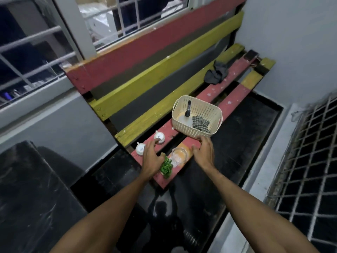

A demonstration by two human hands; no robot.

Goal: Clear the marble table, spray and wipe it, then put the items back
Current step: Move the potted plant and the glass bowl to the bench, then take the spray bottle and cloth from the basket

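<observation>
Two hands are extended over the near end of a slatted bench (231,103) painted red, yellow and grey. The left hand (152,157) is spread and released, grasping nothing; its forefinger reaches the near side of a small white lidded pot (160,138), while its thumb lies just beside a green plant sprig (166,167). The right hand (205,150) is likewise released, fingers nearly straight, with the fingertips at the foot of the near wall of a cream perforated basket (204,110); whether they press it cannot be told. Its thumb sits just beside a clear glass dish (179,155).

A second white pot (140,149) stands left of the left hand, near the slat's end. The sprig and the dish lie between the two hands on the front slat. The basket rests across the two front slats and holds a checked cloth (200,123) and a dark upright object (188,109), too small to identify.

Further along the seat, upper right of centre, lies a crumpled dark rag (216,73). A barred window (113,21) fills the upper left. A dark veined slab (36,189), apparently the marble table, occupies the lower left, well apart from the items. A metal grille (306,161) stands at the right edge.
</observation>
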